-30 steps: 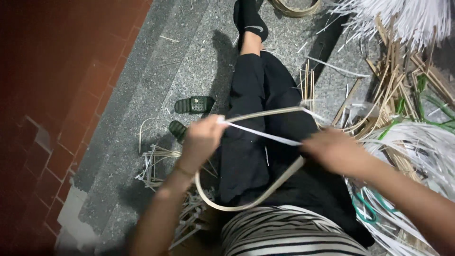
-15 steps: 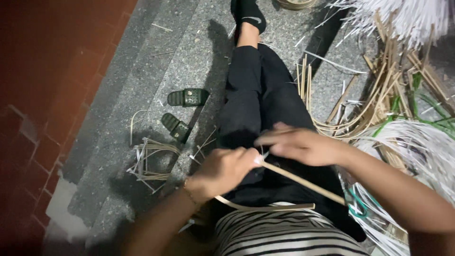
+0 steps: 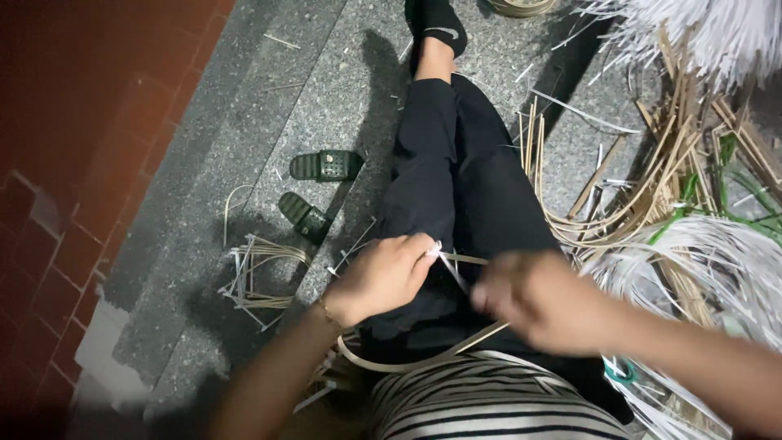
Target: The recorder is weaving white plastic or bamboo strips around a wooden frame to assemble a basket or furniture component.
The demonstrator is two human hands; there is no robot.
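I sit on grey stone steps with black-trousered legs stretched out. My left hand point(image 3: 383, 275) pinches a thin white strip point(image 3: 448, 267) and a tan cane strip point(image 3: 423, 358) that loops down over my lap. Just to the right, my right hand point(image 3: 542, 300) is blurred with its fingers curled; it is on the same tan cane strip, where the white strip ends. Both hands hover above my thighs, close together.
A pair of dark green sandals point(image 3: 326, 165) lies on the step to the left. A small bundle of cut strips point(image 3: 257, 273) sits below them. Heaps of tan cane point(image 3: 643, 195) and white strips point(image 3: 717, 261) fill the right side. Red brick paving point(image 3: 73, 163) borders the left.
My hands were apart with the white strip stretched between them; they came together over my lap, and the cane loop now hangs lower. The right hand is moving, blurred.
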